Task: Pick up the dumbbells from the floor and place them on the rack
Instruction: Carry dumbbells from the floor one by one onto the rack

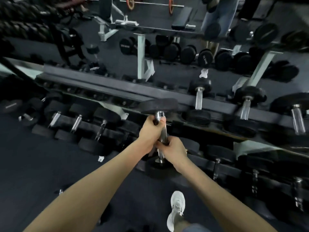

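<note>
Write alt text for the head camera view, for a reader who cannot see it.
Both bare hands grip the chrome handle of one black dumbbell, left hand above right hand, holding it at the top tier of a dumbbell rack. More dumbbells sit on the tiers; a white sneaker stands on the dark floor.

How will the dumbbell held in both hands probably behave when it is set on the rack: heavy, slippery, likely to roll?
The dumbbell is probably heavy: the left hand and right hand both grip its handle. The polished metal handle may be slippery. Its round heads could roll, though the rack already holds similar ones in place.
</note>
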